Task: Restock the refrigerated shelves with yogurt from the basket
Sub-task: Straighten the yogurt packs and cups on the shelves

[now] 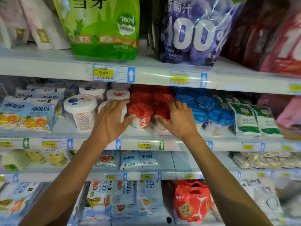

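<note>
Both of my hands reach into the second shelf of the cooler. My left hand wraps a white-lidded yogurt cup, thumb toward a red-lidded yogurt cup. Over a second red-lidded cup lies my right hand, fingers curled over its lid and front. Rows of red-lidded cups stand behind them. Blue-lidded cups stand to the right, white cups with blue print to the left. No basket is in view.
Green and purple juice pouches hang over the top shelf edge. Orange-print yogurt packs lie at the left, green-white pouches at the right. Lower shelves hold milk cartons and a red multipack.
</note>
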